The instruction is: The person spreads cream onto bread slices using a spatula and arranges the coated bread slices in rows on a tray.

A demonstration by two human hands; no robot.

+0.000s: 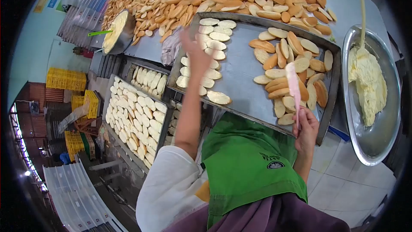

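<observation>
In the head view, my left hand (199,58) is over the left side of a metal tray (244,56), above rows of cream-spread bread slices (219,98). Motion smears its fingers, so their grip is unclear. My right hand (307,129) is closed around the handle of a pink spatula (293,87), blade pointing away from me. The blade passes over a loose pile of oval bread slices (279,74) on the tray's right side. Whether the blade touches a slice is hard to make out.
A large heap of bread slices (184,0) covers the table behind the tray. To the right stands an oval metal basin (370,157) of pale cream (368,86). A bowl of cream (118,34) sits back left. Another tray of coated slices (135,120) is lower left.
</observation>
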